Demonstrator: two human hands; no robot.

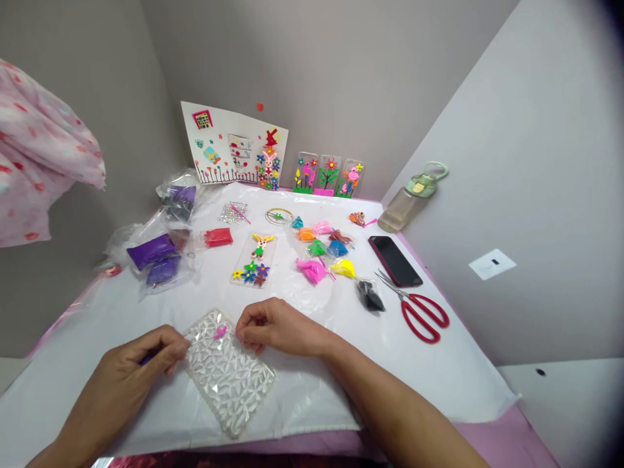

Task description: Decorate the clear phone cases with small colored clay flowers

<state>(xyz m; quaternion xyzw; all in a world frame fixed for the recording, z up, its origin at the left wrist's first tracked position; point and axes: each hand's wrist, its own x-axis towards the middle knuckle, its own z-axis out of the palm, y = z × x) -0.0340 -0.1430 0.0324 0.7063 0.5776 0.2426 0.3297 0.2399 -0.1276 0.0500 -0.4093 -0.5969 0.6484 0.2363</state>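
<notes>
The clear case (229, 377) lies flat on the counter (439, 370), near centre, angled, its near end close to the counter's near edge. A small pink piece (219, 333) sits on its far end.

The left hand (131, 370) touches the case's left edge, fingers curled shut around a purple item (145, 358), mostly hidden. The right hand (273, 325) rests at the case's far right corner, fingers drawn in narrow. Whether they pinch anything cannot be told.

Open counter lies right of the case and between the hands and the decorated case (256, 260). The clay bags (322, 250) are farther off. Scissors (422, 312) and a phone (394, 260) lie near the right edge, well apart from the hands. Purple bags (153, 253) crowd the far left edge.
</notes>
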